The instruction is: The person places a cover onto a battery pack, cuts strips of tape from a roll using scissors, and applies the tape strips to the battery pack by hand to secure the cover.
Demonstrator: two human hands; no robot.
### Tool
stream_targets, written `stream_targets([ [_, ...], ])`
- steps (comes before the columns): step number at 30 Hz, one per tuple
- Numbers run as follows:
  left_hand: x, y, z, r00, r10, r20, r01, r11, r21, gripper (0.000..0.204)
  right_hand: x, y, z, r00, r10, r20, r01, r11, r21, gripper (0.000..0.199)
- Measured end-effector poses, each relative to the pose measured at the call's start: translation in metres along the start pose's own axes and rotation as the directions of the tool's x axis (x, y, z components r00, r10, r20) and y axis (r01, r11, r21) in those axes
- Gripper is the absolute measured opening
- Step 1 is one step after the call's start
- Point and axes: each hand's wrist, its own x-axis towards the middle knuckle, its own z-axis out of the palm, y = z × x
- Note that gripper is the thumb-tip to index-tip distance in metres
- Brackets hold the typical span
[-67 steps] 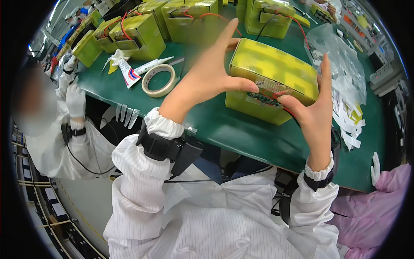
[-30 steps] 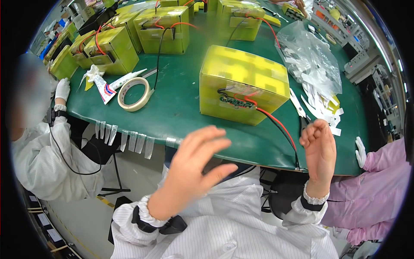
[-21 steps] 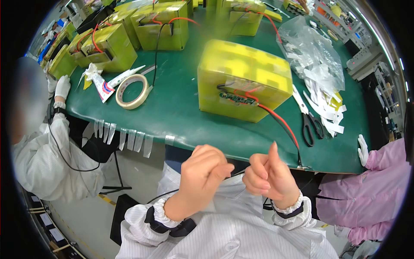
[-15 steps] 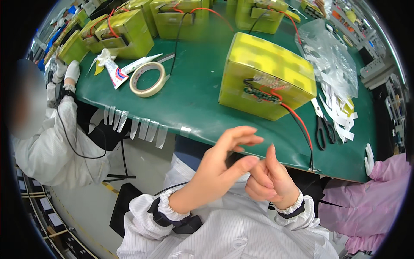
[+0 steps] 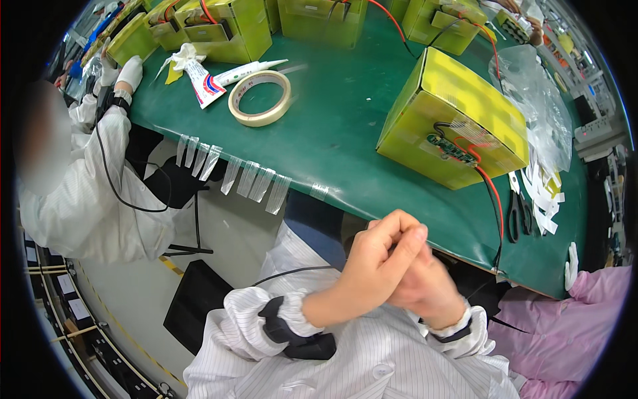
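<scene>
My left hand [image 5: 379, 266] is closed, its thumb and fingers drawn together over my right hand [image 5: 428, 286]. Both are held in front of my body, just off the near table edge. Motion smears my right hand, and its fingers are hidden behind the left; what lies between the hands cannot be made out. Beyond them a yellow-wrapped battery pack [image 5: 458, 120] stands on the green table [image 5: 332, 126]. On its near side sit a small circuit board [image 5: 452, 149] and red and black wires [image 5: 493, 189] that run down to the table edge.
Clear tape strips [image 5: 256, 181] hang along the front edge. A tape roll [image 5: 284, 106], a tube [image 5: 206, 86], black-handled scissors [image 5: 515, 216], white paper strips [image 5: 545, 206] and a plastic bag [image 5: 541, 100] lie about. More battery packs [image 5: 232, 33] stand behind. People sit at left and right.
My hands have come together: the left, open before with fingers apart, has closed over the right. The whole view has shifted, so table things appear farther right.
</scene>
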Motion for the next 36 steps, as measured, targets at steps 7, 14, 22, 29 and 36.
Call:
stream_targets([
  [7,-0.001,0.012,-0.010,0.979,-0.134,0.150,0.183,0.903,-0.389,0.030,-0.008,-0.008,-0.013,0.936,-0.027,0.350,0.024,1.000,0.013,0.053],
  [14,-0.006,0.018,-0.020,0.941,-0.131,0.313,0.249,0.894,-0.373,0.038,-0.004,-0.006,-0.008,0.911,-0.147,0.386,0.172,0.985,-0.032,0.056],
  [22,-0.011,0.011,-0.018,0.997,0.022,0.080,-0.001,0.968,-0.250,0.032,-0.004,-0.007,-0.019,0.896,-0.208,0.393,0.246,0.968,-0.050,0.050],
  [29,-0.026,0.015,-0.051,0.956,0.246,-0.159,-0.231,0.967,0.110,0.016,-0.026,-0.013,-0.046,0.743,-0.638,0.202,0.660,0.749,-0.064,0.034],
  [36,-0.007,0.039,-0.016,0.822,0.398,-0.408,-0.462,0.884,-0.069,0.005,-0.060,-0.060,-0.047,0.249,-0.967,0.047,0.922,0.221,-0.319,0.025],
])
